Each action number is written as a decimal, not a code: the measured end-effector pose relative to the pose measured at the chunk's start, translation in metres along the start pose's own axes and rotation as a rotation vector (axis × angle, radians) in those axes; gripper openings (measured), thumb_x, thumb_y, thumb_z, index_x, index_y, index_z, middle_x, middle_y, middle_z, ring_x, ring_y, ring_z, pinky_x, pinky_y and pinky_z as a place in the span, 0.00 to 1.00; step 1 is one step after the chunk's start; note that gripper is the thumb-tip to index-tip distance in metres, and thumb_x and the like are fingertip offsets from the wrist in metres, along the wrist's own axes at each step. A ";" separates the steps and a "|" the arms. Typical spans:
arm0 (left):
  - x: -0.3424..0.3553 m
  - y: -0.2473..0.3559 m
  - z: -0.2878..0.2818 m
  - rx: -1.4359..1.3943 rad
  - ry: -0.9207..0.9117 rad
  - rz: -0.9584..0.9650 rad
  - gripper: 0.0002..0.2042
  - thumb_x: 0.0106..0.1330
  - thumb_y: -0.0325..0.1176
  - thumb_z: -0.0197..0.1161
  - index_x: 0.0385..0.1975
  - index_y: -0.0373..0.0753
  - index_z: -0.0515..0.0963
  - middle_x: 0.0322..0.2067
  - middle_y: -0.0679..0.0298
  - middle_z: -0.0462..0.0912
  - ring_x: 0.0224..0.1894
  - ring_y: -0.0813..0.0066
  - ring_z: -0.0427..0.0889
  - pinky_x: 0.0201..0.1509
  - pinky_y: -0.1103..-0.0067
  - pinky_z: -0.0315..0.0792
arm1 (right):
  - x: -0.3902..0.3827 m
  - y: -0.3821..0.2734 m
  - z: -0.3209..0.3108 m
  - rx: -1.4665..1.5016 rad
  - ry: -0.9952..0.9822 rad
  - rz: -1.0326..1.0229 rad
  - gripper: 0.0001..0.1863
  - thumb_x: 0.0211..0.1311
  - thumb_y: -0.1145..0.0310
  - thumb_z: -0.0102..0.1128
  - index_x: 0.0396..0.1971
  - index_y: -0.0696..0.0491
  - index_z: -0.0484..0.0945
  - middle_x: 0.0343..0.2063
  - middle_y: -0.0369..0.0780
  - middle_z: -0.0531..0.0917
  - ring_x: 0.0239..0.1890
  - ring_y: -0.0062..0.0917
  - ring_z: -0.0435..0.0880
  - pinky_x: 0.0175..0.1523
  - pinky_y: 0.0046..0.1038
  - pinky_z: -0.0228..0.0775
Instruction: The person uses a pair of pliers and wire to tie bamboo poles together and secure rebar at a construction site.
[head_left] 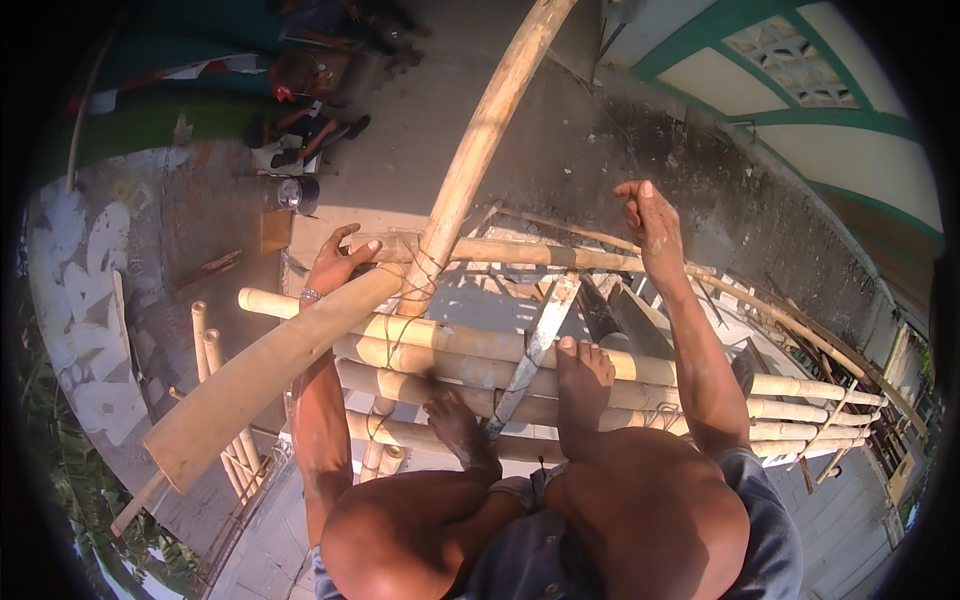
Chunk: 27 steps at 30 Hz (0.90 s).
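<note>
My left hand [340, 262], with a bracelet at the wrist, is closed around the left end of a horizontal bamboo pole [510, 251], its thumb lying against the pole. Just below that hand, a wide, flat-sided length of bamboo [270, 375] slants down to the left. A thick upright bamboo pole [490, 130] crosses the horizontal one, with dark ties [422, 270] wound around the joint. My right hand [655, 225] is raised above the pole's right part, fingers curled in beside the thumb. Whatever it may hold is too small to make out.
My bare feet [585, 385] rest on several lashed bamboo poles [700, 375], crossed by a pale strut [535, 345]. Far below, people [310, 130] sit near a bucket [298, 194]. A green-and-white wall [830, 140] stands at right; upright bamboo poles [215, 365] at left.
</note>
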<state>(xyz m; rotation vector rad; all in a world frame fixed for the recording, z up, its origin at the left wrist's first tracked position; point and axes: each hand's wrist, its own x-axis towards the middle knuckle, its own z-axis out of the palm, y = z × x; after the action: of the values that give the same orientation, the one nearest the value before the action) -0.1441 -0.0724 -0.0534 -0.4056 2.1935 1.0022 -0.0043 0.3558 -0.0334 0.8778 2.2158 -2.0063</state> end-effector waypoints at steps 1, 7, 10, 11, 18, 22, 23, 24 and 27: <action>-0.001 0.001 0.004 -0.014 0.026 -0.009 0.30 0.60 0.44 0.77 0.53 0.26 0.76 0.32 0.57 0.85 0.34 0.73 0.86 0.35 0.76 0.79 | -0.001 0.001 -0.004 -0.042 -0.005 0.013 0.28 0.76 0.43 0.49 0.39 0.57 0.81 0.20 0.28 0.66 0.25 0.14 0.60 0.30 0.23 0.52; 0.001 0.004 -0.005 -0.009 -0.036 -0.065 0.21 0.61 0.41 0.77 0.47 0.31 0.81 0.34 0.59 0.87 0.31 0.72 0.86 0.36 0.75 0.80 | -0.005 -0.003 -0.005 -0.015 0.025 -0.071 0.19 0.72 0.54 0.64 0.42 0.57 0.86 0.22 0.31 0.76 0.26 0.15 0.68 0.33 0.24 0.62; -0.011 0.006 0.000 -0.130 -0.036 -0.070 0.18 0.62 0.39 0.75 0.43 0.33 0.82 0.32 0.61 0.86 0.33 0.73 0.84 0.38 0.74 0.79 | -0.014 0.005 -0.020 -0.011 0.041 -0.089 0.18 0.71 0.57 0.64 0.41 0.58 0.87 0.24 0.32 0.81 0.29 0.15 0.73 0.37 0.23 0.67; -0.013 0.005 0.001 -0.117 -0.026 -0.024 0.17 0.62 0.39 0.75 0.42 0.33 0.82 0.32 0.61 0.85 0.33 0.74 0.84 0.39 0.74 0.79 | -0.018 0.005 -0.025 -0.015 0.050 -0.106 0.17 0.71 0.57 0.64 0.41 0.59 0.87 0.24 0.32 0.81 0.29 0.15 0.73 0.37 0.23 0.67; -0.029 0.000 -0.006 -0.051 0.029 0.170 0.15 0.62 0.39 0.74 0.39 0.34 0.82 0.30 0.61 0.85 0.33 0.74 0.83 0.39 0.73 0.78 | -0.022 0.011 -0.059 0.126 0.333 0.124 0.15 0.71 0.61 0.64 0.44 0.59 0.87 0.22 0.27 0.75 0.23 0.10 0.63 0.28 0.19 0.54; -0.030 -0.002 -0.010 0.027 -0.025 0.167 0.15 0.63 0.39 0.73 0.38 0.34 0.82 0.30 0.60 0.85 0.32 0.74 0.83 0.38 0.73 0.77 | -0.020 -0.024 -0.058 0.170 0.273 0.056 0.16 0.71 0.62 0.63 0.46 0.59 0.86 0.21 0.26 0.73 0.22 0.09 0.59 0.27 0.19 0.50; -0.027 -0.002 -0.008 0.048 -0.053 0.166 0.15 0.63 0.39 0.73 0.38 0.33 0.83 0.30 0.60 0.85 0.32 0.74 0.83 0.38 0.73 0.77 | -0.019 -0.031 -0.056 0.124 0.270 0.023 0.16 0.71 0.62 0.63 0.46 0.59 0.86 0.20 0.26 0.72 0.22 0.09 0.60 0.27 0.19 0.50; -0.023 -0.001 -0.004 0.074 -0.081 0.171 0.14 0.63 0.39 0.73 0.38 0.33 0.83 0.30 0.60 0.85 0.31 0.74 0.82 0.38 0.73 0.77 | -0.020 -0.036 -0.055 0.076 0.270 -0.008 0.16 0.71 0.62 0.63 0.46 0.60 0.86 0.20 0.27 0.72 0.22 0.10 0.60 0.27 0.20 0.51; -0.019 -0.011 -0.018 0.140 -0.126 0.181 0.14 0.63 0.40 0.72 0.37 0.33 0.83 0.29 0.59 0.85 0.30 0.74 0.82 0.37 0.73 0.76 | -0.017 -0.064 -0.036 -0.171 0.171 -0.068 0.17 0.71 0.62 0.62 0.46 0.62 0.85 0.18 0.28 0.70 0.22 0.11 0.61 0.27 0.21 0.53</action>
<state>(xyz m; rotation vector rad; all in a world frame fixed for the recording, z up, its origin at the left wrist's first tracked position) -0.1326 -0.0933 -0.0376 -0.0789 2.1980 0.9341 -0.0041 0.3817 0.0371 1.0011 2.4953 -1.7950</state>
